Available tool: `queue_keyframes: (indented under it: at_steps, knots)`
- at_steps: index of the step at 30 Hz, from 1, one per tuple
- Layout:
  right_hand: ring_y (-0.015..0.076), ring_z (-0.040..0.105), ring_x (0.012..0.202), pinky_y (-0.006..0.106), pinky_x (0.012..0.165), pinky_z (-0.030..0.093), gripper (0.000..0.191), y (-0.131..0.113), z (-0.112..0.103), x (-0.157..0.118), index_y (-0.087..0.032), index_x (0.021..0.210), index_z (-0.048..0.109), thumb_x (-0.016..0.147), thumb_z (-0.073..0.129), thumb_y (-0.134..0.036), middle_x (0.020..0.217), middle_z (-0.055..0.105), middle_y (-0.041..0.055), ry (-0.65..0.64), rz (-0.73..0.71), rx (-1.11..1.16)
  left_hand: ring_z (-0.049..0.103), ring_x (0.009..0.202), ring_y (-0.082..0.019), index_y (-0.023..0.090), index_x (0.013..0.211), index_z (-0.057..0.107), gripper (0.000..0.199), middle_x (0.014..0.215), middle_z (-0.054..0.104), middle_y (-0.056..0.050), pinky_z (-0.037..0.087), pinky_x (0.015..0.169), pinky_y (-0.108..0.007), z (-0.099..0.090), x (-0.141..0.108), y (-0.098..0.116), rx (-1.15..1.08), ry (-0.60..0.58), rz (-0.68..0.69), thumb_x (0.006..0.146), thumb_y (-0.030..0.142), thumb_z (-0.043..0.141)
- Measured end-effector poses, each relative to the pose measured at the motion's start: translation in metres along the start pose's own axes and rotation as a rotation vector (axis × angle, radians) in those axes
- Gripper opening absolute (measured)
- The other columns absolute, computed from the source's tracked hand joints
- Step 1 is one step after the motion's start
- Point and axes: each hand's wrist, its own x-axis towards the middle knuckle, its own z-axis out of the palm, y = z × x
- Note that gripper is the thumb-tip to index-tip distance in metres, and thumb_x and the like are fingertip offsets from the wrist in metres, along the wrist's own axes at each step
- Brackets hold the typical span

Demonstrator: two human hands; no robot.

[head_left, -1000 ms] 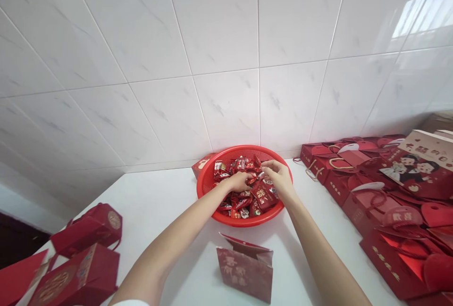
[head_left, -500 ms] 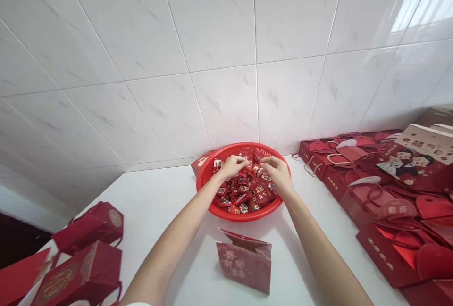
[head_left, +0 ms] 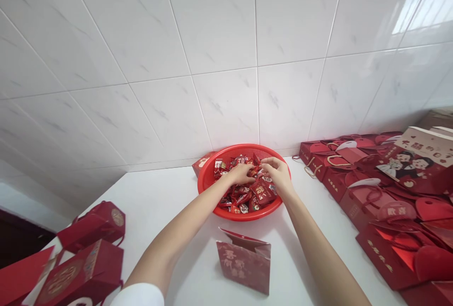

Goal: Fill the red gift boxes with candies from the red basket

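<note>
A round red plastic basket (head_left: pixel 247 217) stands by the wall, filled with red-wrapped candies (head_left: pixel 262 191). My left hand (head_left: pixel 241 174) reaches into the candies near the middle, its fingers apart and touching the wrappers. Over the basket's right part is my right hand (head_left: pixel 278 170), its thumb and fingertips bent together at the candies; whatever they hold is too small to make out. In front of the basket a dark red paper box (head_left: pixel 244 267) stands upright with its top open.
Many red gift boxes (head_left: pixel 332 181) with cord handles fill the right side of the white table (head_left: pixel 159 202). Several red boxes (head_left: pixel 94 226) stand at the left edge. Another red box (head_left: pixel 201 163) sits behind the basket, against the tiled wall (head_left: pixel 226 108).
My left hand has moved right and slightly down, deeper over the candies, and its fingers have spread. My right hand has barely moved.
</note>
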Motion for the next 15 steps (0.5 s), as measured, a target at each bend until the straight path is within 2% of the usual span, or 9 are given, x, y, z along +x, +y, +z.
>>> queue_keyframes:
  at_steps: [3,6,10,12,15]
  knots:
    - [0.0160,0.062,0.063,0.029,0.058,0.050,0.023,-0.001,0.000,0.000,-0.019,0.074,0.066,0.058,0.066,-0.035,0.073,0.067,0.0024,0.001,0.000,0.009,0.070,0.100,-0.028,0.022,0.103,0.070,0.029,0.100,0.075,-0.006,0.052,0.085,-0.033,0.001,0.005,0.010,0.076,-0.025,-0.009,0.074,0.024,0.071]
    - [0.0152,0.061,0.060,0.029,0.058,0.051,0.023,-0.002,0.001,-0.001,-0.019,0.074,0.065,0.057,0.065,-0.034,0.072,0.066,0.0019,-0.001,0.001,0.021,0.069,0.103,-0.031,0.021,0.099,0.071,0.021,0.104,0.075,-0.009,0.052,0.087,-0.036,-0.004,0.007,0.014,0.127,0.018,-0.054,0.079,0.022,0.063]
    - [0.0158,0.062,0.060,0.029,0.058,0.052,0.022,-0.002,0.001,-0.001,-0.019,0.075,0.066,0.058,0.066,-0.034,0.073,0.067,0.0028,-0.005,0.007,0.027,0.064,0.116,-0.033,0.021,0.122,0.061,0.036,0.124,0.069,-0.014,0.049,0.093,-0.042,-0.014,0.007,0.008,0.149,0.157,-0.157,0.088,0.022,0.047]
    - [0.0165,0.063,0.061,0.029,0.057,0.052,0.022,-0.002,0.001,-0.001,-0.018,0.074,0.066,0.059,0.067,-0.034,0.074,0.068,0.0034,-0.007,0.011,0.027,0.063,0.119,-0.033,0.021,0.135,0.052,0.047,0.130,0.066,-0.015,0.048,0.094,-0.042,-0.017,0.008,0.003,0.142,0.186,-0.206,0.088,0.021,0.048]
    - [0.0165,0.064,0.061,0.029,0.056,0.052,0.022,-0.001,0.000,-0.001,-0.018,0.074,0.065,0.059,0.067,-0.033,0.076,0.068,0.0036,-0.009,0.012,0.030,0.064,0.117,-0.032,0.022,0.146,0.038,0.063,0.127,0.067,-0.016,0.049,0.092,-0.040,-0.017,0.012,-0.006,0.119,0.197,-0.260,0.085,0.024,0.055]
